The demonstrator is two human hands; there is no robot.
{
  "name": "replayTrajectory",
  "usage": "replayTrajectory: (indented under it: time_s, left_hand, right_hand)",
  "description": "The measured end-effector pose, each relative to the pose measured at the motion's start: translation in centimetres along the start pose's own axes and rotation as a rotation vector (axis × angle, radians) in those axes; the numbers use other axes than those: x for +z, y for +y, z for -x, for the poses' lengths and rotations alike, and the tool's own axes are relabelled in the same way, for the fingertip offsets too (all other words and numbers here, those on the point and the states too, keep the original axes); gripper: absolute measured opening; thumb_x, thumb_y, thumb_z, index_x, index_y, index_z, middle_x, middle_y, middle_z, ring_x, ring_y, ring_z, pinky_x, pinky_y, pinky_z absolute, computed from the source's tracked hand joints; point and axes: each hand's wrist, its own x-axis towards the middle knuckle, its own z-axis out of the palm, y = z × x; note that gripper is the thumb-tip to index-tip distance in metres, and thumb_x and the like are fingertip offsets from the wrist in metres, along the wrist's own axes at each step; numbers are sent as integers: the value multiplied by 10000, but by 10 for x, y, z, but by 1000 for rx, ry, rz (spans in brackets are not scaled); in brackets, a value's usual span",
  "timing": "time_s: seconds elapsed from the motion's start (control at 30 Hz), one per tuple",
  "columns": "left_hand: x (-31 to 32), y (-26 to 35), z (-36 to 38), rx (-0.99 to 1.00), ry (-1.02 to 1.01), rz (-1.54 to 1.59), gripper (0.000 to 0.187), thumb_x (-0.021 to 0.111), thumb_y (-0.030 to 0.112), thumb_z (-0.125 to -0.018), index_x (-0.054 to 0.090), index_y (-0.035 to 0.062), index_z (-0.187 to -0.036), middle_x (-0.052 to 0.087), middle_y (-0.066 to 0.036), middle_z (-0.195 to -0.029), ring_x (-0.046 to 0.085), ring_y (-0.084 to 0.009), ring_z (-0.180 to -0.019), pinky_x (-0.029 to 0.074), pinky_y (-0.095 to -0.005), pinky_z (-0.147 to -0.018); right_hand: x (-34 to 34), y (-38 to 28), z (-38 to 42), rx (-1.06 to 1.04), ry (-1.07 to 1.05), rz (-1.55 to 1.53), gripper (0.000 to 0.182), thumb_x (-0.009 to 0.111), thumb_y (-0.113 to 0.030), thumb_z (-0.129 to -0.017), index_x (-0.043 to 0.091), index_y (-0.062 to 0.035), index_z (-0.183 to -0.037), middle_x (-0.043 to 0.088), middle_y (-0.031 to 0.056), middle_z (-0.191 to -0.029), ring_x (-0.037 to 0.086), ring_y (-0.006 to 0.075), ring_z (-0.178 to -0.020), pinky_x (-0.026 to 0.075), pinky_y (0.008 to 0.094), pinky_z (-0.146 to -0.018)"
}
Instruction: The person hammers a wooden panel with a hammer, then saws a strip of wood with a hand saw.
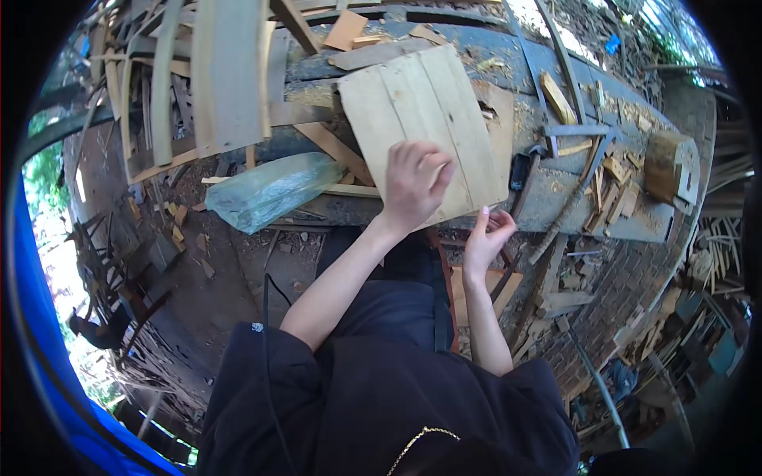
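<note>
A pale wooden panel [432,103], made of boards joined side by side, lies tilted on the workbench in front of me. My left hand [413,181] is over its lower middle, fingers curled in and thumb drawn toward them. Whatever it may hold is too small or hidden to make out. At the panel's near right edge is my right hand [484,242], thumb raised close to the edge and fingers loosely bent apart from it. Nothing shows between them. A hammer [526,178] lies on the bench just right of the panel.
A greenish plastic bag [274,190] lies left of the panel. Long boards [230,75] stick out at the upper left. On the right are a frame saw [583,131], wood scraps [615,194] and a wooden block [671,170]. Shavings cover parts of the bench [571,206].
</note>
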Motion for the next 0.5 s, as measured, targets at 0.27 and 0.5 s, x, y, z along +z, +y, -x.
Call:
replayTrajectory:
  time_s: [0.27,0.5]
  left_hand:
    - [-191,-88,118,-593,622,-318,185,576,136,-1101,499,-2,-1198,534,-162,-1210,531,-278,-1079,433,-401,-981]
    - [-235,-184,95,-688,263,-63,235,652,144,-1050,701,7,-1234,763,-162,-1106,742,-291,-1024,549,-386,-907]
  right_hand:
    - [70,-100,75,-470,-354,-7,152,670,-122,-1060,668,23,-1104,692,78,-930,656,155,-855,523,315,-803]
    - [134,-146,169,-412,-793,36,192,686,-125,-1051,672,20,-1175,733,107,-936,694,161,-799,561,312,-746]
